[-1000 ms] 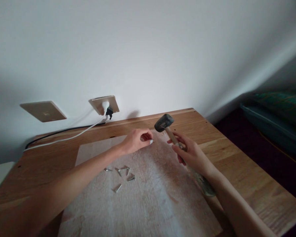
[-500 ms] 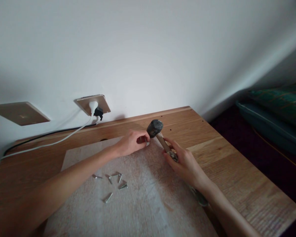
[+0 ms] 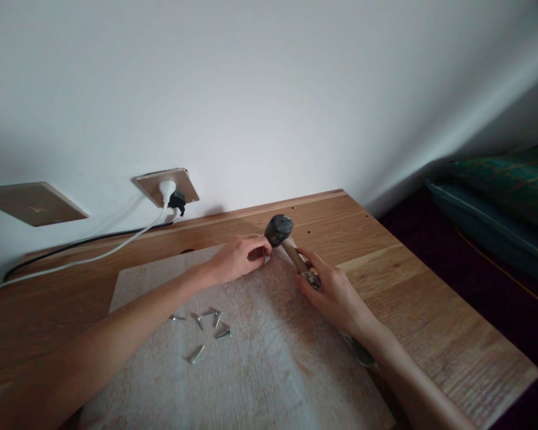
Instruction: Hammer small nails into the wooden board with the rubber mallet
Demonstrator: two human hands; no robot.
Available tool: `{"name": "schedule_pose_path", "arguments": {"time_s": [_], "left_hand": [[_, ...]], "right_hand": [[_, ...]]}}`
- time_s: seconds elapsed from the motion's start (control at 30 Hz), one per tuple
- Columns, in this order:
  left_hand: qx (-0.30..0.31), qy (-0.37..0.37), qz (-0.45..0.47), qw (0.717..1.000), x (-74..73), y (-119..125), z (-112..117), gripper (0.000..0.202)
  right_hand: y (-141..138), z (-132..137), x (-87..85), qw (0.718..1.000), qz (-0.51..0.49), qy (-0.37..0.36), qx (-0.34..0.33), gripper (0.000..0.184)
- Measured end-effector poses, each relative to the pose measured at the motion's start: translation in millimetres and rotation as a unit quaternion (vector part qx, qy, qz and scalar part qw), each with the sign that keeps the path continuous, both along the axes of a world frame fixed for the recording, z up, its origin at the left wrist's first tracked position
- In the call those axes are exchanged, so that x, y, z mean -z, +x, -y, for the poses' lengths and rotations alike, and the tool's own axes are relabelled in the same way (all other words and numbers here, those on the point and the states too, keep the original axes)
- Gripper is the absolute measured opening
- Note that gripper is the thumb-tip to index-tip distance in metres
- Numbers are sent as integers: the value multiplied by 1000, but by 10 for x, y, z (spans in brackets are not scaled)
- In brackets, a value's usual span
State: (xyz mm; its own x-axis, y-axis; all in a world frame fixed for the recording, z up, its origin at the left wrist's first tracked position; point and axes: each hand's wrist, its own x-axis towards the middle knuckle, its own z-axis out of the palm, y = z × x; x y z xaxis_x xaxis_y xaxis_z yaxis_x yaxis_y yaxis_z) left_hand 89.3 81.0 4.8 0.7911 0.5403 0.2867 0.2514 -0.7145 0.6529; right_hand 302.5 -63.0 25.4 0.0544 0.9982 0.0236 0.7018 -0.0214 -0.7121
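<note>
My right hand (image 3: 334, 292) is wrapped round the wooden handle of a black-headed mallet (image 3: 280, 230). The mallet's head is up and to the left, right beside the fingertips of my left hand (image 3: 242, 257). Thumb and forefinger of the left hand are pinched together near the far corner of a pale wooden board (image 3: 161, 382). A tiny pale sliver shows at those fingertips, too small to name. On the board, below the left forearm, lie several loose silver nails or screws (image 3: 197, 354); the frames do not settle which.
Under the board is a brown wooden tabletop (image 3: 412, 292) set against a white wall. A wall socket (image 3: 164, 185) holds plugs, and a white cable (image 3: 94, 261) runs left along the table's back. Green cushions (image 3: 497, 209) lie beyond the right edge.
Both hands and the mallet hold nearly the same pose. The whole view has shifted slightly, and the mallet head sits a touch further left and up in the picture.
</note>
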Motion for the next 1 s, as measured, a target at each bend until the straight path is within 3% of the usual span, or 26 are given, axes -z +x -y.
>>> {"name": "schedule_pose_path", "arguments": {"time_s": [0.1,0.2,0.3,0.47,0.57,0.73,0.83,1.0], "left_hand": [[13,20,0,1000,-4,4,8,11],[19,20,-5,1000,-4,3,9,10],[13,20,-5,1000,-5,1,9,9],[-15,-27,0,1000,-17,-9,28,12],[-24,-40,11,999,-16,-15,39,15],[-32,-45,17,998,9,-15,35,16],[-12,-71,25,997,20,-12,24,21],[6,-93,56,994,29,11,11,27]], "right_hand": [[25,-11,-7,1000,10,-6,3,51],[63,-32,-61,999,2,-52,-7,35],[100,-27,-127,991,-66,-112,-37,22],[130,84,-160,951,-248,-183,-10,47],[119,148,-106,948,-256,-191,3,44],[73,220,-33,962,-230,-140,42,43],[54,312,-199,967,-221,-106,68,43],[10,455,-795,962,-231,49,140,42]]}}
